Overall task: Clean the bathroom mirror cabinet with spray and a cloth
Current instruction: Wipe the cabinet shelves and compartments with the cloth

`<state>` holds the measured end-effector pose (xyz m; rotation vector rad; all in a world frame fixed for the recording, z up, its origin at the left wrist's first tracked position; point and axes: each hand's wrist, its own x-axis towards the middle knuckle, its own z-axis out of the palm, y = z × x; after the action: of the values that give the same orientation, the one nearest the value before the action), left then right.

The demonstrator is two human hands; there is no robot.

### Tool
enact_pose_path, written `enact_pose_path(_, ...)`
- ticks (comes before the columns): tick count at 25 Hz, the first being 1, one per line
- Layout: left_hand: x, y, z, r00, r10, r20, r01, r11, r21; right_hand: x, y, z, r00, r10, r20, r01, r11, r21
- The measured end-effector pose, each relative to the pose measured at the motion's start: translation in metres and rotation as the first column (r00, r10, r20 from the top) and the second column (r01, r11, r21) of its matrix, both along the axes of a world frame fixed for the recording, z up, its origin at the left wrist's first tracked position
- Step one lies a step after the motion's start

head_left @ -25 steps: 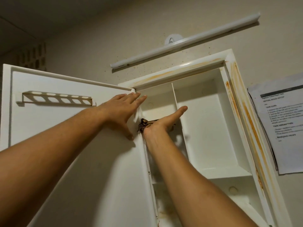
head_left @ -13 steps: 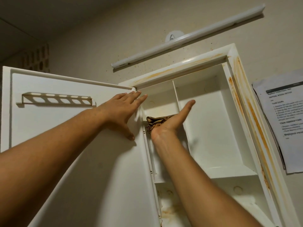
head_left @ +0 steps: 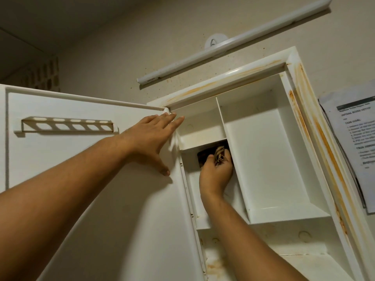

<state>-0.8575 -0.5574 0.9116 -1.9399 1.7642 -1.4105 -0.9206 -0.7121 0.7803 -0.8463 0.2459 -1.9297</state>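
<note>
Since the earlier frame, the right hand (head_left: pixel 216 171) has been lowered beneath the small shelf (head_left: pixel 203 143) of the cabinet (head_left: pixel 261 155), closed around one patterned cloth (head_left: pixel 220 155). The left hand (head_left: pixel 154 136) is kept flat and open on the door (head_left: pixel 81 159) beside the shelf.

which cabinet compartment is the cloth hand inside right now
The narrow left compartment under the small upper shelf. The right hand presses the cloth there; the wide right compartment and the stained bottom one hold no hand.
</note>
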Motion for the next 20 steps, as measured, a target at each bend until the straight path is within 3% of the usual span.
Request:
enact_pose_path(2, -0.001, -0.002, 0.0, 1.0, -0.005, 0.002, 0.005, 1.0, 0.001, 0.007, -0.003, 0.0, 0.991, -0.088, -0.101, 0.089, 0.996, 0.008)
enact_pose_path(6, -0.001, -0.003, 0.0, 1.0, 0.005, 0.02, -0.005, 1.0, -0.001, 0.026, -0.001, -0.017, 0.9, -0.249, -0.357, 0.195, 0.964, -0.183)
enact_pose_path(11, 0.001, -0.003, -0.001, 0.999, 0.01, 0.05, -0.01, 1.0, -0.004, 0.012, -0.006, -0.026, 0.612, -0.367, -0.701, 0.117, 0.918, -0.378)
enact_pose_path(13, 0.001, -0.002, -0.001, 0.999, 0.001, 0.047, -0.001, 1.0, -0.007, 0.0, -0.008, -0.017, 0.431, -0.43, -0.793, 0.057, 0.89, -0.452)
enact_pose_path(15, 0.002, -0.004, -0.002, 0.999, -0.002, 0.047, 0.002, 1.0, -0.011, -0.013, -0.012, 0.0, 0.277, -0.486, -0.829, -0.013, 0.861, -0.509)
enact_pose_path(20, -0.002, -0.002, -0.003, 0.999, 0.007, 0.044, -0.006, 1.0, -0.009, -0.034, -0.009, 0.028, 0.056, -0.513, -0.857, -0.133, 0.847, -0.515)
